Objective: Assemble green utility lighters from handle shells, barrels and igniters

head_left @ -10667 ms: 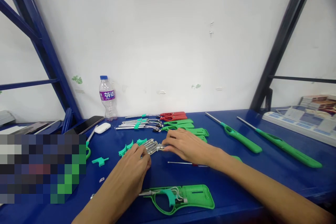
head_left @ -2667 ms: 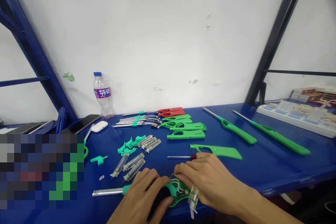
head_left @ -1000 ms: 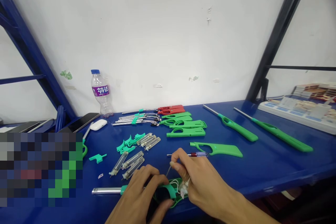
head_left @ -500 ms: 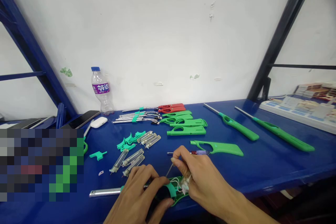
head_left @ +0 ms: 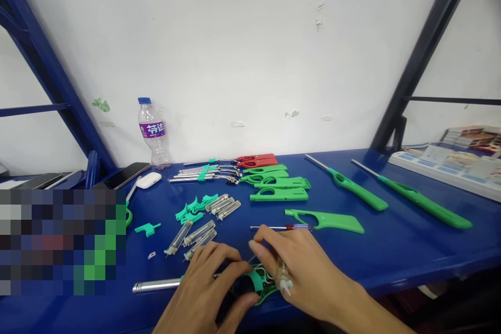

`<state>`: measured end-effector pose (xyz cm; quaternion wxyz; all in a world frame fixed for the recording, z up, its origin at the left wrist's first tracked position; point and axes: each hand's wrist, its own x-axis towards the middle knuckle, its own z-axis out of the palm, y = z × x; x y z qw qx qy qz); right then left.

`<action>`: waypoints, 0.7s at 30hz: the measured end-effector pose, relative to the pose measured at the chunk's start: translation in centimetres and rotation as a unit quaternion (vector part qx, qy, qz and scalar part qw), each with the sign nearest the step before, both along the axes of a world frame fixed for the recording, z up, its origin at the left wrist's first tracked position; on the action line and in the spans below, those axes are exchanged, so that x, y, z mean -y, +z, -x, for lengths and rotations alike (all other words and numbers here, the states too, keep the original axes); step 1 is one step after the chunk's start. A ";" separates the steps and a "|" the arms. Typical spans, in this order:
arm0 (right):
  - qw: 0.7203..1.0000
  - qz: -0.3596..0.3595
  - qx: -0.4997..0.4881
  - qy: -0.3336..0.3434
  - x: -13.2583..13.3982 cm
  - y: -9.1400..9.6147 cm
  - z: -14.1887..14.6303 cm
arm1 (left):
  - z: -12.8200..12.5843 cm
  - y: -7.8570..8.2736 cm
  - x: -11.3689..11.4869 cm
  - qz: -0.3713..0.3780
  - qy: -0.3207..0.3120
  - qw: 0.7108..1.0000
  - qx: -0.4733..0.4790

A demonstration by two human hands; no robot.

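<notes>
At the near edge of the blue bench lies an open green lighter body (head_left: 256,284) with white wires and a metal nozzle tube (head_left: 156,285) pointing left. My left hand (head_left: 213,292) is closed around its handle. My right hand (head_left: 297,271) rests on its right end, fingers curled, with a clear gas cartridge (head_left: 282,275) tucked under them and the fingertips pinched at the wires. Just behind my right hand lie a thin screwdriver (head_left: 279,227) and a loose green shell half (head_left: 324,220).
Clear cartridges (head_left: 198,235), teal triggers (head_left: 191,210), metal tubes (head_left: 201,175), and green and red shells (head_left: 274,185) lie mid-bench. Two finished green lighters (head_left: 391,195) sit to the right. A water bottle (head_left: 153,133), earbud case (head_left: 148,180) and phone (head_left: 123,175) stand at the left back.
My right hand has dropped lower onto the lighter body, and the clear cartridge has swung out from under its fingers. My left hand keeps its hold; the view has shifted slightly.
</notes>
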<state>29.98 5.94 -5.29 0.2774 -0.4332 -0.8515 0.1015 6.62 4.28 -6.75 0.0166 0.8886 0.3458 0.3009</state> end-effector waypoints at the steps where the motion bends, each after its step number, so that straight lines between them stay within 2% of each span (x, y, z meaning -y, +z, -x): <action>1: 1.000 0.000 0.008 0.003 0.0 0.0 0.0 | 0.0 0.0 0.0 -0.001 -0.001 1.000 0.001; 9: 0.999 0.001 0.048 -0.009 -0.1 -0.1 0.2 | 0.2 -0.6 0.0 -0.026 -0.004 1.000 0.006; 21: 0.999 0.009 0.039 -0.022 -0.4 -0.6 0.2 | 0.0 -0.7 0.4 -0.038 0.010 0.999 0.007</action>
